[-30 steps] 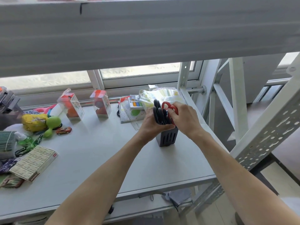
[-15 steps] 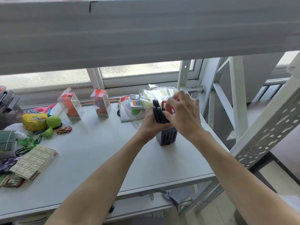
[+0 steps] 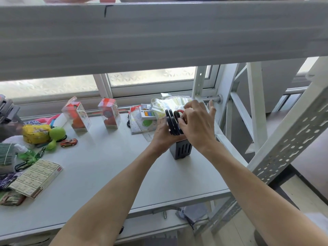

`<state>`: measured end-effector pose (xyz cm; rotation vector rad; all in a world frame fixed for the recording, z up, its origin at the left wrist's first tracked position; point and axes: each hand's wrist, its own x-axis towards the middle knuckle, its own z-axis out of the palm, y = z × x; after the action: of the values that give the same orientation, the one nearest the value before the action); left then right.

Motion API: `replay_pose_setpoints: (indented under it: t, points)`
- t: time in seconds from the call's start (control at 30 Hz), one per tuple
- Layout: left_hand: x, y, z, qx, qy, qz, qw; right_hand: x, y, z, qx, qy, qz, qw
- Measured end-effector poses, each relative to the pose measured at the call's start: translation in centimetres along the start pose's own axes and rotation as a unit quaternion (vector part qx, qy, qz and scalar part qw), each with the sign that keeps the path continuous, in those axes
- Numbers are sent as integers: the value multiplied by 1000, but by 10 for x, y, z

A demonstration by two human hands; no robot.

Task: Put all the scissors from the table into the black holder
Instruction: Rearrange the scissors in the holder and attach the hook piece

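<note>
The black holder [image 3: 181, 150] stands upright at the right end of the grey table [image 3: 99, 167]. Several black-handled scissors [image 3: 171, 123] stick up out of it, with a red-handled pair [image 3: 179, 112] behind them. My left hand [image 3: 162, 134] grips the holder's upper left side, thumb against the black handles. My right hand [image 3: 197, 125] covers the holder's top from the right. Its thumb and forefinger pinch the red handle while the outer fingers spread. The blades are hidden.
Two clear toy boxes [image 3: 78, 115] [image 3: 110, 113], a yellow pouch [image 3: 35, 133], a green toy [image 3: 56, 134], a toy car [image 3: 68, 142] and a flat card box [image 3: 35, 178] lie to the left. A plastic bag [image 3: 168, 103] sits behind the holder. A shelf beam [image 3: 159, 38] hangs overhead.
My right hand rose over the red-handled scissors and now hides most of them, its outer fingers spreading. The left hand stayed on the holder.
</note>
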<state>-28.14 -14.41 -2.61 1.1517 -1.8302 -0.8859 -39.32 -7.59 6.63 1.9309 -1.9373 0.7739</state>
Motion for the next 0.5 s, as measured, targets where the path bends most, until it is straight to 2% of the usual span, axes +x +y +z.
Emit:
replay_pose_setpoints:
  t: [0.17,0.3,0.43,0.5]
  points:
    - [2,2,5,-10,9,-19,1000,7,-5,-13,94,19,17,995]
    - [-4,2,6,-23,-3,-37,999,8,8,-21,150,108,53,981]
    - [-12,2,11,-36,7,-46,998,19,18,-40,300,213,94,925]
    - [-14,4,14,-43,16,-48,998,26,29,-47,334,275,131,892]
